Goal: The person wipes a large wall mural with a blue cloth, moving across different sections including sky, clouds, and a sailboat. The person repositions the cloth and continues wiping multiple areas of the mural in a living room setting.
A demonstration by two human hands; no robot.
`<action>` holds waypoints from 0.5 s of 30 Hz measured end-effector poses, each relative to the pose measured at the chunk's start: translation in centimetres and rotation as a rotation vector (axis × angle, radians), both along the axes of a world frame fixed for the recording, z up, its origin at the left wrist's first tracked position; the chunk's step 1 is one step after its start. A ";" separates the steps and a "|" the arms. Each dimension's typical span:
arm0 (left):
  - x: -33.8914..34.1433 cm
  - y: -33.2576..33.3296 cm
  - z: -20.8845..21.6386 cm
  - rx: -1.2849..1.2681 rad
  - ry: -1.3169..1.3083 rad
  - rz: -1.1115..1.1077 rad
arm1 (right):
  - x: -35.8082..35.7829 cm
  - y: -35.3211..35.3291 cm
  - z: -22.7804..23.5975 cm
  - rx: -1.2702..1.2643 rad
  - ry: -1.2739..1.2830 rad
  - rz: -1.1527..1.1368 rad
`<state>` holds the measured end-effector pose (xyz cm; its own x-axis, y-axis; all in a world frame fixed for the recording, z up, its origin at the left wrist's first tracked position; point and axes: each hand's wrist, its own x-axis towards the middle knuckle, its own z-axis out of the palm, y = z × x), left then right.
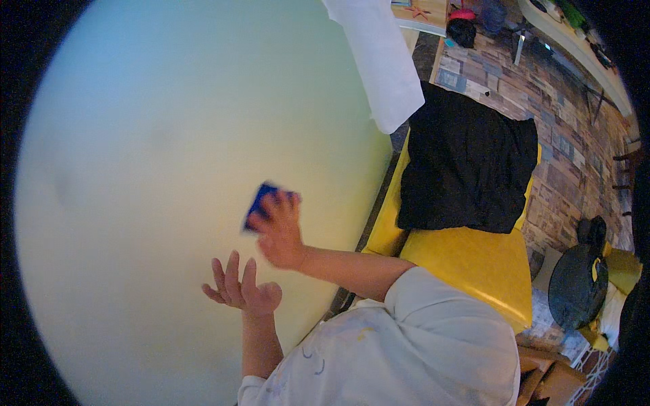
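Note:
My right hand [283, 237] is closed on a dark blue rectangular pad [256, 210], blurred by motion. The pad is held against or just in front of a broad pale wall panel [135, 203]; whether it touches cannot be told. Below and to the left, my left hand [242, 287] has its fingers spread and nothing in it. It is close to the same pale surface, palm partly turned up. Both forearms come out of the short sleeves of a white shirt.
A yellow couch [467, 264] runs along the panel's right side, with a black cloth [470, 162] over it. A white sheet-like piece [382, 61] projects at the top. A dark round seat or table [577, 287] stands right, on a patchwork plank floor [562, 149].

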<state>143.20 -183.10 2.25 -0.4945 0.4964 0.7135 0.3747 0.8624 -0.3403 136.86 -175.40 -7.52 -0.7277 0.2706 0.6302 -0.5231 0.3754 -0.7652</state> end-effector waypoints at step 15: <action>5.9 -5.3 -1.0 0.207 -0.267 -0.192 | -0.9 -3.9 1.7 -0.423 -0.435 -0.240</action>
